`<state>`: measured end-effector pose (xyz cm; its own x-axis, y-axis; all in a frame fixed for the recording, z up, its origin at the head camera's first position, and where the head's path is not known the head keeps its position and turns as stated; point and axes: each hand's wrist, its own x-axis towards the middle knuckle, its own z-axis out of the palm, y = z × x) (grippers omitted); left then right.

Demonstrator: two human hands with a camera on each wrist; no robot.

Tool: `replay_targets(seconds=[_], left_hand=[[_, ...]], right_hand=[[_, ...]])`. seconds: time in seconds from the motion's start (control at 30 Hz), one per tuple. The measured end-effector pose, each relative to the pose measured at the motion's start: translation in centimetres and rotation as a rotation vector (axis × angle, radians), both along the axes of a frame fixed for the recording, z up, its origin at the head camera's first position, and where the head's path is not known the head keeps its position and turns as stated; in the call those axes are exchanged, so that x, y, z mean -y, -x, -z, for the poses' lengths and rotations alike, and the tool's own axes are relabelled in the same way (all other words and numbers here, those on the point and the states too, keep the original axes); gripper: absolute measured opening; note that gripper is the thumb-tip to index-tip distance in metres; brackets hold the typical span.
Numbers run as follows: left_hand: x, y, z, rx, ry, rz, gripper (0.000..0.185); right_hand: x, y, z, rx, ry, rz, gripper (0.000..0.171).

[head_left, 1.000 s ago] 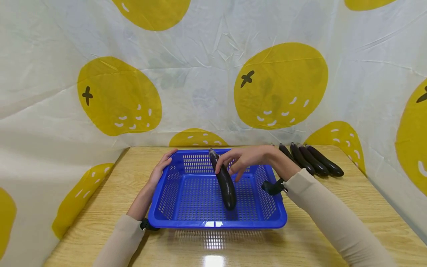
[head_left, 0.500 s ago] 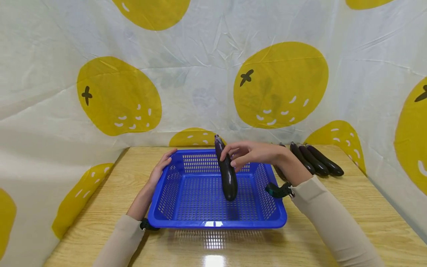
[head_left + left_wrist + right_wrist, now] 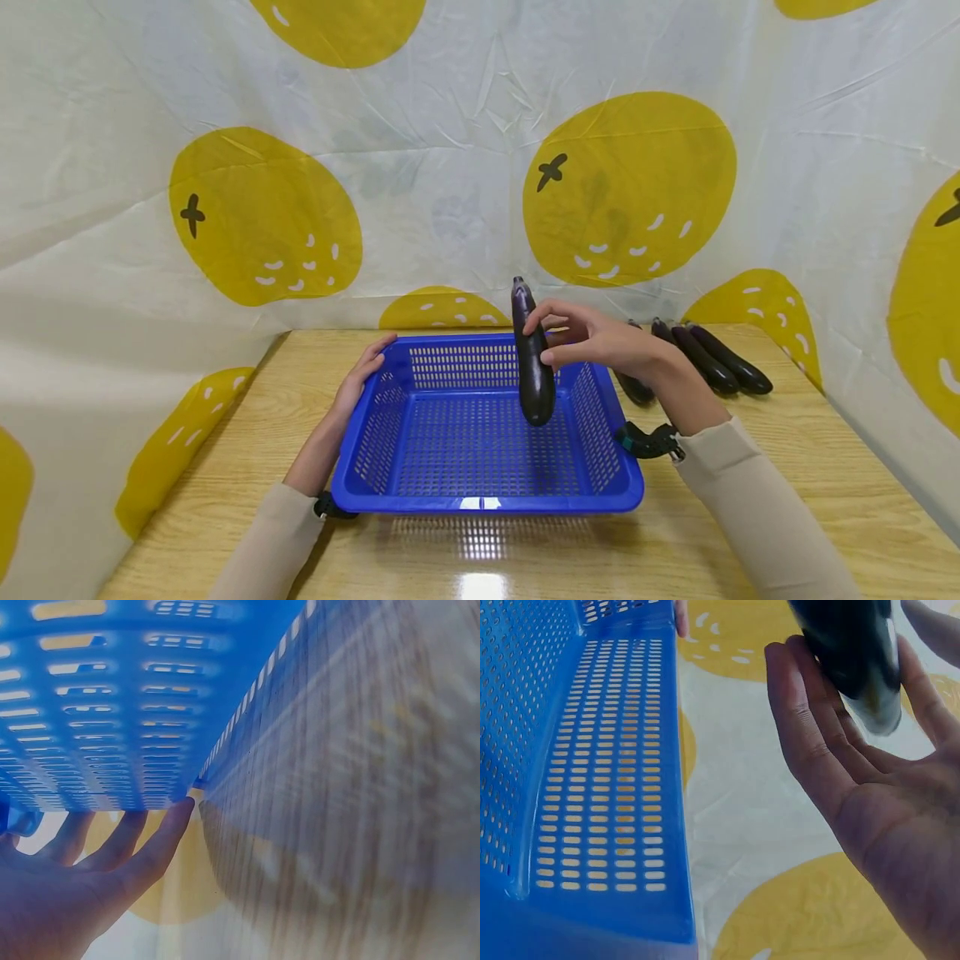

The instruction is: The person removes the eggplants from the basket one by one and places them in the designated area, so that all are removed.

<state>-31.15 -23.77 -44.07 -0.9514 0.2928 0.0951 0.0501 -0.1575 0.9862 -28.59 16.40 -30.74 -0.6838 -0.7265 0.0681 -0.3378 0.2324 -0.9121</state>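
Note:
A glossy dark purple eggplant [image 3: 531, 375] is held by my right hand [image 3: 600, 337], thumb on one side and fingers on the other. It hangs steeply, stem end up, above the right half of a blue plastic basket [image 3: 487, 505]. In the right wrist view the eggplant [image 3: 855, 660] shows between thumb and fingers, apart from the basket. My left hand [image 3: 360, 385] holds the basket's far left corner. In the left wrist view its fingers [image 3: 146, 859] reach round the end of the perforated wall, their tips partly hidden.
Several more eggplants [image 3: 723, 358] lie on the wooden table [image 3: 780, 467] right of the basket; my right arm partly covers that group. Behind the table hangs a white cloth [image 3: 442, 192] with yellow fruit prints. The basket's perforated floor [image 3: 465, 442] is visible.
The eggplant has risen out of the basket and shifted right in my right hand, its lower end lifting off the floor. My left hand and the basket stay put.

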Motion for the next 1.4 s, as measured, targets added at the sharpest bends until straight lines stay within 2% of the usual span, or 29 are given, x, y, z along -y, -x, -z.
replay_targets(seconds=[0.17, 0.4, 0.63, 0.73, 0.93, 1.1, 1.4], left_hand=[[0.0, 0.0, 0.0, 0.005, 0.001, -0.002, 0.053], [0.1, 0.0, 0.0, 0.005, -0.001, 0.0, 0.053], [0.1, 0.1, -0.1, 0.008, -0.01, 0.012, 0.054], [0.1, 0.1, 0.0, 0.008, -0.016, 0.012, 0.053], [0.1, 0.1, 0.1, 0.003, -0.016, 0.003, 0.053], [0.2, 0.1, 0.2, 0.003, -0.02, -0.002, 0.053], [0.2, 0.1, 0.1, -0.008, -0.008, -0.005, 0.054]], right_hand=[[-1.0, -0.5, 0.3, -0.036, 0.049, 0.07, 0.034], [-2.0, -1.2, 0.6, -0.065, 0.149, 0.118, 0.032], [-3.0, -2.4, 0.7, -0.115, 0.14, 0.253, 0.035], [-3.5, -2.9, 0.9, -0.133, 0.158, 0.282, 0.034], [-4.4, -3.2, 1.5, -0.14, 0.246, 0.294, 0.033], [-5.1, -3.3, 1.7, -0.146, 0.238, 0.321, 0.034], [-6.2, -2.4, 2.0, -0.192, 0.298, 0.256, 0.031]])
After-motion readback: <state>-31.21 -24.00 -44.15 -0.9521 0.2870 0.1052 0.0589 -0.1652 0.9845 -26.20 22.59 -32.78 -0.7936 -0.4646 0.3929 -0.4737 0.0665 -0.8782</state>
